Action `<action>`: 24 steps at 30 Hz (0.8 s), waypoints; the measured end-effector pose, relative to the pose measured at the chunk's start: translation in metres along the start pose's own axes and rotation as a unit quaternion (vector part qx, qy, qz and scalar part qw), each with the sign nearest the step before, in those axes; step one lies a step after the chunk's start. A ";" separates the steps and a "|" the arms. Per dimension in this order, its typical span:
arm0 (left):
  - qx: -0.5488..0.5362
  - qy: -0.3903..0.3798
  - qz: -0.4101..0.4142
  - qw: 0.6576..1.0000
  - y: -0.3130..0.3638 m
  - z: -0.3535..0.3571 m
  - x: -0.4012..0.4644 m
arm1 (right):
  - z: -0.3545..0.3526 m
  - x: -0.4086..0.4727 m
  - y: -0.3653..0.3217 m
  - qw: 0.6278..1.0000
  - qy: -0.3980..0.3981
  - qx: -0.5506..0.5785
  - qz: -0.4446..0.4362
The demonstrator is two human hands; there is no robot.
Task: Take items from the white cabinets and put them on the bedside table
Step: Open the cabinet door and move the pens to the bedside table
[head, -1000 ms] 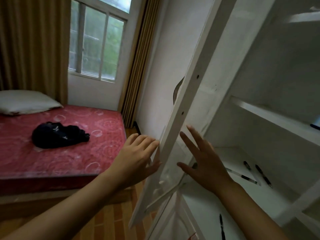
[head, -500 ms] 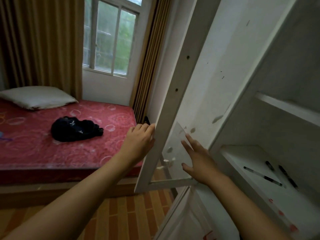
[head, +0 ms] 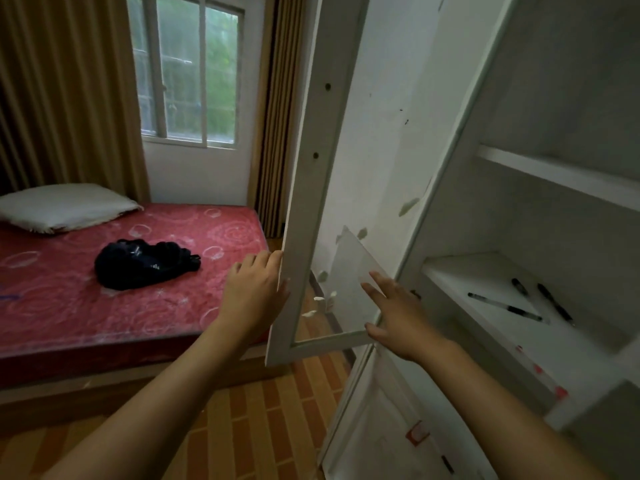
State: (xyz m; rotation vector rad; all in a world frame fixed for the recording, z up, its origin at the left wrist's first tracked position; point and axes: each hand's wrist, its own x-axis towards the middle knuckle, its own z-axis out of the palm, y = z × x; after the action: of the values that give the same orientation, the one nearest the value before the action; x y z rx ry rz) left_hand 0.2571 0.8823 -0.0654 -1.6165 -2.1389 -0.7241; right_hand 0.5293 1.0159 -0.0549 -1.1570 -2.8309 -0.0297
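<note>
white cabinet door (head: 313,174) swung wide: left hand (head: 254,292) curled round its outer edge, right hand (head: 398,313) flat, fingers straight, against the glass pane (head: 349,289) near the bottom rail. better to push from the frame, not the chipped glass. pens (head: 505,308) lying loose on the lower shelf (head: 485,336), toward its back, well apart from both hands. next: free the right, reach in, pinch one pen mid-barrel. bedside table not in view.
</note>
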 end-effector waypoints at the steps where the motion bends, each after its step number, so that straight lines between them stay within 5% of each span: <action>1: 0.000 -0.005 0.006 1.000 0.007 0.000 -0.008 | 0.005 -0.010 0.005 1.000 -0.006 0.009 0.004; 24: -0.080 -0.186 0.115 0.973 0.214 0.076 -0.103 | 0.091 -0.210 0.132 0.986 -0.068 0.076 0.135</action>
State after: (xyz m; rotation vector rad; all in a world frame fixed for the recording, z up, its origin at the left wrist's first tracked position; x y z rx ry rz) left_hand 0.4928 0.8932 -0.1461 -2.1914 -2.1230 -0.5687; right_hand 0.7647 0.9678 -0.1649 -1.5473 -2.7006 0.2875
